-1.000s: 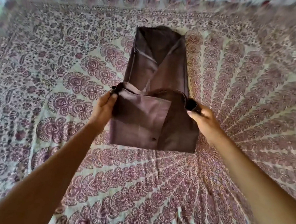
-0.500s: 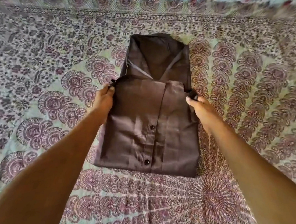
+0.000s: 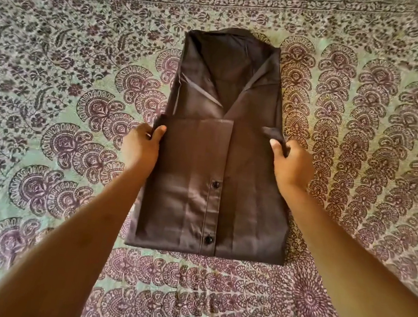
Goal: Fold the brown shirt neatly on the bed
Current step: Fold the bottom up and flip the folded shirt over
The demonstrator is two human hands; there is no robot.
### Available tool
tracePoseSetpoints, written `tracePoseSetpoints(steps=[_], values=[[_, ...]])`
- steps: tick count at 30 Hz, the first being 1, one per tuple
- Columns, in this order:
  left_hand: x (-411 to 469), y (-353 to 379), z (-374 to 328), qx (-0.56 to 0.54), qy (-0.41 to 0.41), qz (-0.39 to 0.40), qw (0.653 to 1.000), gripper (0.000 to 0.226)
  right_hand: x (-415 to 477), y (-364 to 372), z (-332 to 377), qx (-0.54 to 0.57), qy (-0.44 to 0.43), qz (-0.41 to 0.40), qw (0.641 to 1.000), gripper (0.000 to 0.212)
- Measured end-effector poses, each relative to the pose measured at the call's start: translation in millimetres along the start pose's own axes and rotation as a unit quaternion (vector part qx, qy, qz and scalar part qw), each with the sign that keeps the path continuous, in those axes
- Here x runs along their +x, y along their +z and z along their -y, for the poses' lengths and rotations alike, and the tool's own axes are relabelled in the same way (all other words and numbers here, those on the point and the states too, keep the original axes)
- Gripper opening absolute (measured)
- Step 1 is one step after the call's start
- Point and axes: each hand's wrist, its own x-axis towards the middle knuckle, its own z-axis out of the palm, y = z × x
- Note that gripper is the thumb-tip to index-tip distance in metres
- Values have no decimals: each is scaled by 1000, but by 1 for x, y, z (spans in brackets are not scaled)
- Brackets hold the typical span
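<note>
Brown shirt [image 3: 187,182] fold now flat; left hand [image 3: 140,148], right hand [image 3: 292,164] still pinching corners.

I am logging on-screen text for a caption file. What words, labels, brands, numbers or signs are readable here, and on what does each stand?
None: no readable text anywhere in this view.
The brown shirt shows no tag, brand or size label, only two plain dark buttons.
The bedspread carries a floral and paisley print, with no lettering.
</note>
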Motion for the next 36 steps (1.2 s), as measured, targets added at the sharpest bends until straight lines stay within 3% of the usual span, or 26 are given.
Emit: tracePoseSetpoints(steps=[2,4,7,9,11,14,18,21,25,29,33,36], values=[[-4,-1,-1,23,11,-40,999,41,-5,-1,3,-21,-3,-61,998,34],[-16,1,-7,59,58,-78,994,48,-14,-4,11,-19,-86,-107,990,34],[-48,19,-26,67,232,-16,970,48,-33,6,20,-37,-264,-2,964,49],[-65,37,-35,120,320,80,936,56,-38,15,15,-88,-277,57,955,58],[-60,48,-27,176,342,107,917,59,-35,25,10,-122,-245,77,959,63],[-42,46,-10,211,331,82,916,59,-32,32,6,-137,-230,75,961,65],[-16,25,13,207,193,83,956,53,-31,30,8,-137,-220,114,959,68],[-11,8,14,211,117,92,966,55,-29,18,14,-127,-202,154,959,74],[-79,8,-11,172,201,69,962,57,-76,-9,21,-101,-212,98,967,61],[-161,29,3,175,255,106,945,54,-155,-18,-8,-111,-193,114,968,57],[-152,26,44,219,273,117,930,55,-162,-11,-44,-155,-187,148,959,61],[-131,8,69,228,239,121,936,56,-161,-13,-42,-172,-185,160,954,62]])
